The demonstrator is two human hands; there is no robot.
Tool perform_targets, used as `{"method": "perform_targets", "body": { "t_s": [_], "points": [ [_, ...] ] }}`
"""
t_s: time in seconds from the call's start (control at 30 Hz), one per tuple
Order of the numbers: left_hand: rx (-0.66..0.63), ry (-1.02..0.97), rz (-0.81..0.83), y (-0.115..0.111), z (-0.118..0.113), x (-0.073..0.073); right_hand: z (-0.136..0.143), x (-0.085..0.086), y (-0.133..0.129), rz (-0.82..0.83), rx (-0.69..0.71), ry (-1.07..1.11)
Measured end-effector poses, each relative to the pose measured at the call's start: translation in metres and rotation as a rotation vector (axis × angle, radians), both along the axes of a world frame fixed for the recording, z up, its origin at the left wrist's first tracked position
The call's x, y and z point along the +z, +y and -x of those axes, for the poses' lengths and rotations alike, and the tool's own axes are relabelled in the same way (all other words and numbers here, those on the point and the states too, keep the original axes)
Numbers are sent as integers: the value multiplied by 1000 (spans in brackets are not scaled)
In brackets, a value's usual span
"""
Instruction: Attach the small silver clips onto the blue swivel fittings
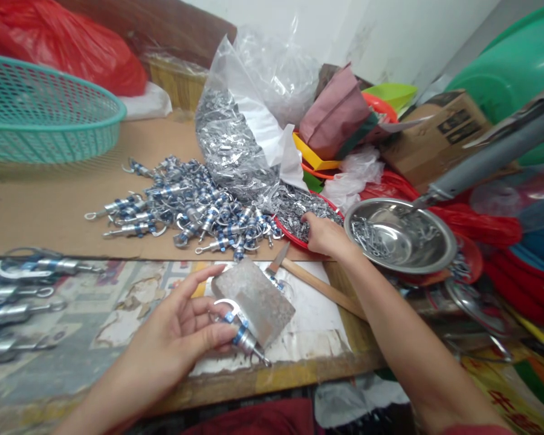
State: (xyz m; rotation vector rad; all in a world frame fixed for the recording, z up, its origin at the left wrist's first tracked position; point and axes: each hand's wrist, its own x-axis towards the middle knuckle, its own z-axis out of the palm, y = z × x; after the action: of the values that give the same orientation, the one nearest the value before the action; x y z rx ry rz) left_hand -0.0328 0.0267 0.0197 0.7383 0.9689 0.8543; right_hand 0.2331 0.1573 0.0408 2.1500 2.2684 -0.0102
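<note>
The left hand pinches a blue-and-silver piece by the metal block, maybe to steady it. The right hand is at the red dish of bits, likely near for easy reach; I can't tell if it grips any.

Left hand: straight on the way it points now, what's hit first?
Likely the flat metal block, just ahead of the left hand and the blue-and-silver fitting it holds. Height above the block is unclear from this view, so it might pass over.
</note>
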Motion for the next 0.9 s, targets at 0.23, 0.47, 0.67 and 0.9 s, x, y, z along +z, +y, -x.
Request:
{"method": "perform_targets", "body": {
  "t_s": [0.23, 0.47, 0.67, 0.9],
  "points": [
    [-3, 4, 13, -1, -3, 4, 4, 9, -21, -141, 66, 290],
    [-5, -8, 13, 0, -2, 6, 75, 14, -116, -365, 773, 675],
    [4, -18, 8, 0, -3, 10, 89, 8, -141, -394, 796, 475],
    [35, 13, 29, -1, -3, 14, 95, -1, -160, -412, 649, 504]
  ]
}}
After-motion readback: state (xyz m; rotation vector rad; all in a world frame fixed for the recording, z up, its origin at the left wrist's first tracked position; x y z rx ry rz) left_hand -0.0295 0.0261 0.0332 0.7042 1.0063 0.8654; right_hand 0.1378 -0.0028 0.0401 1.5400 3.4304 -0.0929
